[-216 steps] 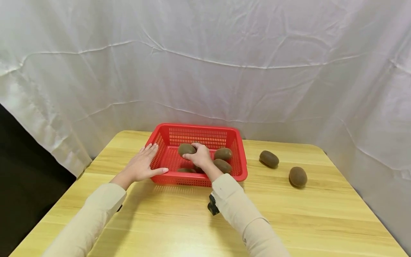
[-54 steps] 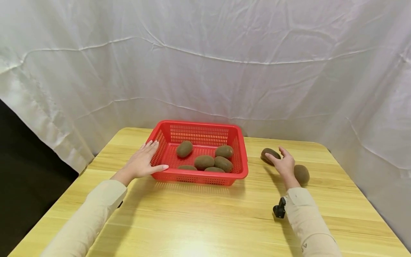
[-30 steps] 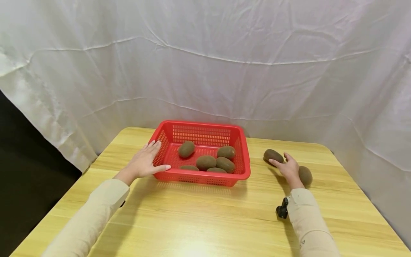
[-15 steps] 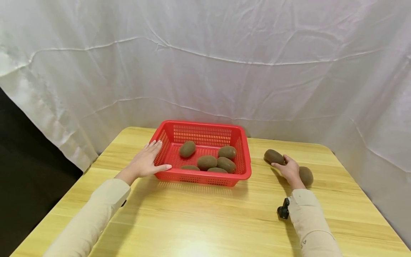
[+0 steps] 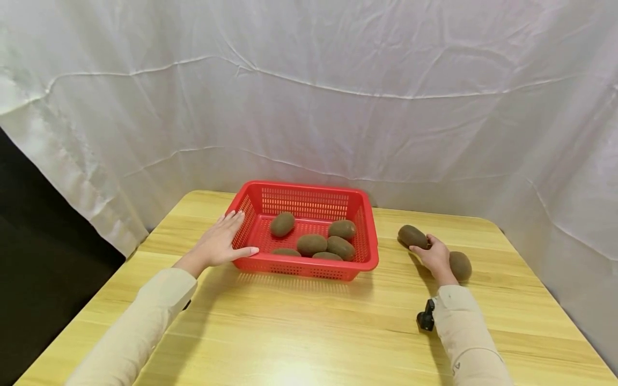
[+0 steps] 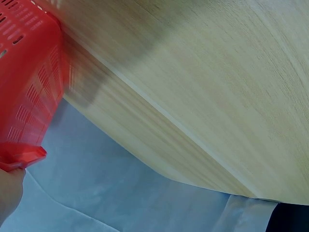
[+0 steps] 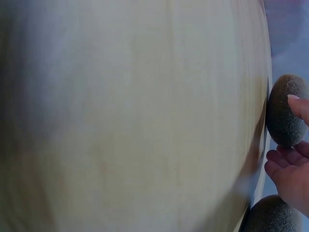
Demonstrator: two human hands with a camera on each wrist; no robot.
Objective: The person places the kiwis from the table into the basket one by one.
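In the head view my left hand [image 5: 219, 241] lies over the left front corner of a red plastic basket [image 5: 301, 265], fingers straight and thumb along the front rim. The left wrist view shows part of that hand [image 6: 9, 193] at the basket's edge [image 6: 36, 92]. Several brown kiwis, one of them a lone kiwi [image 5: 282, 224] at the left, lie inside. Right of the basket, my right hand [image 5: 436, 257] pinches the near end of a kiwi [image 5: 412, 236] between thumb and fingers. In the right wrist view the thumb overlaps this kiwi [image 7: 286, 113], fingers at its lower end.
Another kiwi [image 5: 461, 266] lies on the wooden table [image 5: 309, 327] just right of my right wrist. A pale curtain [image 5: 309, 107] hangs behind the table. A small black device [image 5: 426, 316] is fixed at the right sleeve cuff.
My right hand has moved from inside the basket to the kiwi on the right, and its fingers have closed on it. A kiwi stays at the basket's left. The left hand keeps its place.
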